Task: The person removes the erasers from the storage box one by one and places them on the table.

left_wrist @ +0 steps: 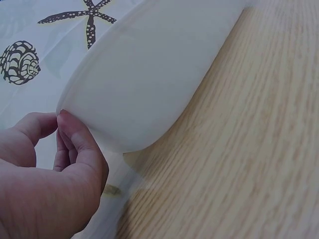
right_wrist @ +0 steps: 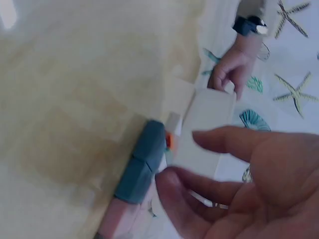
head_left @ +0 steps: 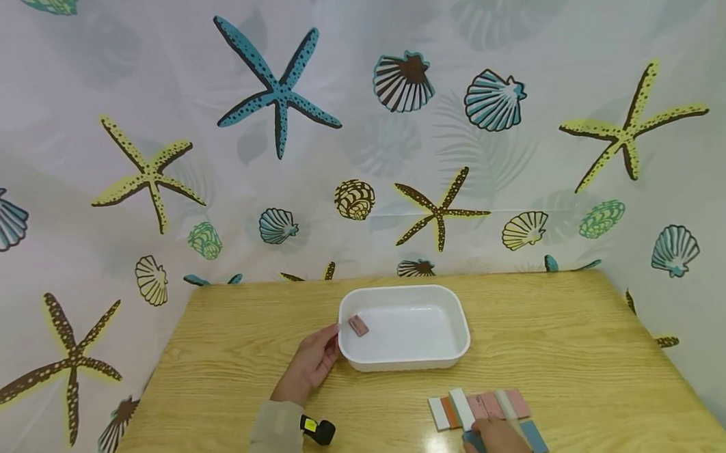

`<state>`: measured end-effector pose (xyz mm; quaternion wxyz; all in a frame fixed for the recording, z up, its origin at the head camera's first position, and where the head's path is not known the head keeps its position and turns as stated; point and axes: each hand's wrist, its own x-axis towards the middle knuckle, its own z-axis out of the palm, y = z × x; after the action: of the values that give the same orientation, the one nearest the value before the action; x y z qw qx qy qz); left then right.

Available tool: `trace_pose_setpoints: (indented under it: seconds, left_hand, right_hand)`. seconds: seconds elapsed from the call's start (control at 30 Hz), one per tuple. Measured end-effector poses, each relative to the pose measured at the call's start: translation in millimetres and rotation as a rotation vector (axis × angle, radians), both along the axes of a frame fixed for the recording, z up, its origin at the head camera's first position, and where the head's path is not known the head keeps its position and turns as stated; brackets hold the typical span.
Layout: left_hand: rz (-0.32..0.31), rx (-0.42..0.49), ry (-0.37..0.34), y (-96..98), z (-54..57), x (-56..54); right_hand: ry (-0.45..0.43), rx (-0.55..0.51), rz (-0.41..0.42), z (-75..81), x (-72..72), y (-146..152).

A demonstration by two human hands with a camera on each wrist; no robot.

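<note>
A white plastic tray (head_left: pixel 401 363) with rounded corners stands on the table. My left hand (head_left: pixel 311 363) pinches its left rim between thumb and fingertips, seen close in the left wrist view. Inside the tray, near its left wall, lies a small pinkish eraser-like block (head_left: pixel 358 325). My right hand (head_left: pixel 502 443) hovers over a cluster of similar blocks at the front. In the right wrist view its thumb and fingers are apart, close to a blue block (right_wrist: pixel 145 152), with nothing visible between them. One white block (head_left: pixel 461 409) stands out in the row.
Around the right hand lie an orange block (head_left: pixel 451 411), pink blocks (head_left: pixel 519 403), and another blue block (head_left: pixel 534 438). The wooden table (head_left: pixel 591 351) meets a curtain (head_left: pixel 359 144) printed with starfish and shells at the back and sides. A wrist camera (head_left: pixel 318 428) sits on the left forearm.
</note>
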<state>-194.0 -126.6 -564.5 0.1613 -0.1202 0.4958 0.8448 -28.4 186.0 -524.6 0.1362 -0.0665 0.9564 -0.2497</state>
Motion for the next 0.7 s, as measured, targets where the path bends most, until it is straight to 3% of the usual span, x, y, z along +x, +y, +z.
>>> trace_pose_setpoints:
  seconds: [0.07,0.2,0.47,0.7]
  left_hand:
    - [0.004,0.004,-0.010,0.4,0.6,0.4]
    - [0.009,0.000,-0.014,1.2,2.3,1.3]
    - [0.005,0.005,-0.012,0.8,3.2,0.3]
    - [0.013,0.001,-0.018,1.8,4.6,0.8]
  right_hand:
    - [-0.034,-0.129,0.012,8.4,-2.5,6]
    - [-0.014,-0.352,0.033,29.1,-8.7,16]
    - [-0.235,-0.678,-0.116,53.2,-38.4,32]
    - [-0.321,-0.791,-0.129,54.8,-58.2,37]
